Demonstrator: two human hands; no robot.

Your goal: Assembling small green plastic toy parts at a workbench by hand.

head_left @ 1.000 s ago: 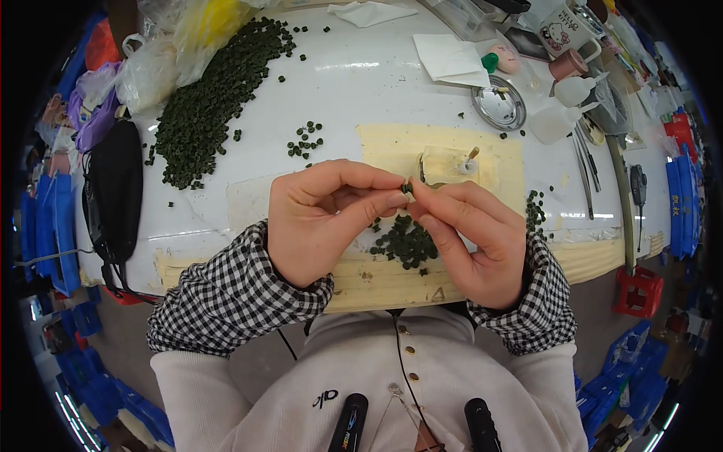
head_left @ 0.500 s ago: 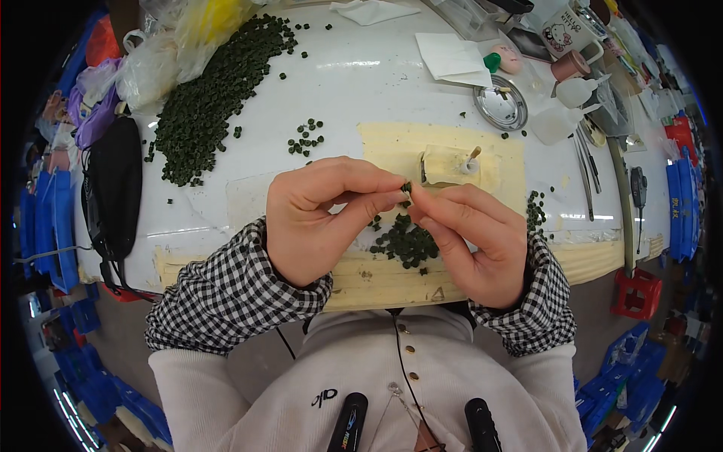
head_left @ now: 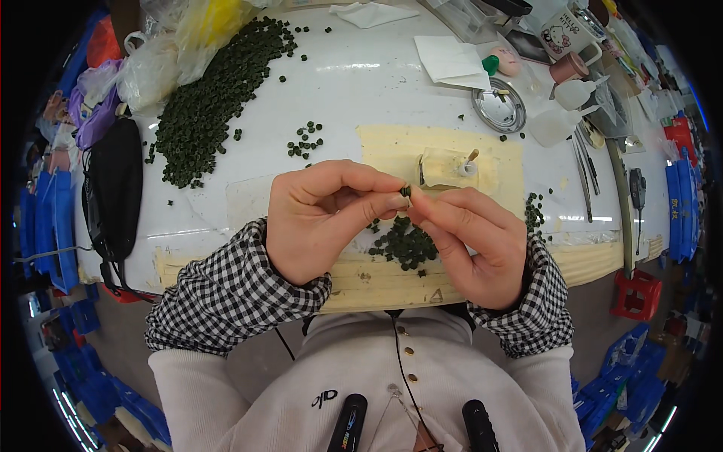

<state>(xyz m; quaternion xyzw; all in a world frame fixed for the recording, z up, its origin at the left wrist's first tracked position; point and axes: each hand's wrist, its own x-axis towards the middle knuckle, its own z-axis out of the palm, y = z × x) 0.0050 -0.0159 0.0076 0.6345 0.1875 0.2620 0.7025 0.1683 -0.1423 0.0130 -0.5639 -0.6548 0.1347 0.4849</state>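
1. Dark green bead (head_left: 405, 191), one, sits at the meeting point of my fingertips, above the tabletop (head_left: 361, 90) and toward the middle of its near edge. It is too small for me to tell its long axis.
2. My left hand (head_left: 309, 215) has thumb and forefinger pinched on the bead from the left; its other fingers curl behind.
3. My right hand (head_left: 486, 245) comes in from the right, its forefinger tip right beside the bead. I cannot tell whether it grips anything. Of my two hands, the left has the surer hold.
4. Below and nearer to me lies one small heap of similar beads (head_left: 407, 245), between my hands and the near edge; too crowded to count.
5. Beyond my right hand, away from the near edge, stands one cream block (head_left: 437, 178) with one upright peg (head_left: 472, 155), on one pale yellow sheet (head_left: 384, 143).
6. Toward the far left corner: one large heap (head_left: 203, 105), uncountable, and a loose cluster (head_left: 304, 142) of roughly a dozen.
7. Toward the right edge: one round metal dish (head_left: 493, 113), two squeeze bottles (head_left: 553, 126), two slim metal tools (head_left: 582, 177), one mug (head_left: 566, 36).
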